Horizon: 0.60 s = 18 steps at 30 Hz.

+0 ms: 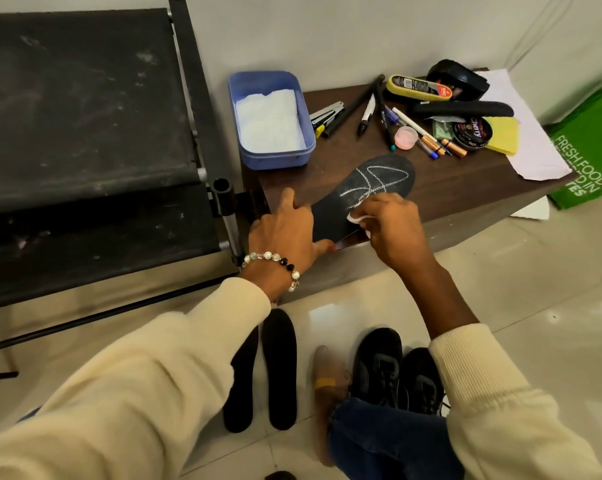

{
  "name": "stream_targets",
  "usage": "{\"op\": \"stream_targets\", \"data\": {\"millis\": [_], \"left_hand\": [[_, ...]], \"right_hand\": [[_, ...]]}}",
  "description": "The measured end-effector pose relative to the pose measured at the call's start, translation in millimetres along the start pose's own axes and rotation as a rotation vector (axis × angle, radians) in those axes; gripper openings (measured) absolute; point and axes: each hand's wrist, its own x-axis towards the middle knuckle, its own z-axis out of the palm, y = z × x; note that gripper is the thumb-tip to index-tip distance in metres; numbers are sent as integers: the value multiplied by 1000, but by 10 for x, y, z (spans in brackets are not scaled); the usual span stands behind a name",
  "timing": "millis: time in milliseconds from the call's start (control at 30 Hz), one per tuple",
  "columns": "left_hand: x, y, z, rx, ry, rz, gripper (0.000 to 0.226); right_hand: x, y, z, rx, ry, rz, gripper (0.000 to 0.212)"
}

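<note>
There are three insoles. One dark grey foam insole (pixel 372 188) with white drawn lines lies on the dark brown wooden table (pixel 466 181), at its near left part. Two black insoles (pixel 279 368) lie side by side on the tiled floor below. Next to them stand two black lace-up shoes (pixel 379 365), close together.

There is one blue plastic box (pixel 275 157) at the far left corner of the table, and inside it lies folded white paper tissue (pixel 268 119). One round open polish tin (pixel 472 133) stands among several pens at the far right.

The long axis of the grey insole runs diagonally. Its heel end is at the near edge of the table and its toe end points away and to the right, where the white lines are.

The left hand (pixel 285 233) holds the heel end, with the thumb at the near edge. The right hand (pixel 389 226) pinches a small white wipe (pixel 356 218) and presses it on the middle of the insole.
</note>
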Motion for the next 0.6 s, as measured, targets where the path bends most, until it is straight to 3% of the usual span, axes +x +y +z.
{"op": "stream_targets", "data": {"millis": [167, 367, 533, 600], "left_hand": [[-11, 4, -8, 2, 0, 12, 62], [-21, 20, -29, 9, -12, 16, 68], [-35, 33, -24, 4, 7, 14, 61], [-31, 38, -19, 3, 0, 10, 62]], "right_hand": [[-84, -123, -5, -8, -17, -234, 31], [-48, 132, -7, -51, 28, 23, 32], [-63, -62, 1, -57, -1, -172, 29], [-53, -8, -21, -41, 6, -169, 31]]}}
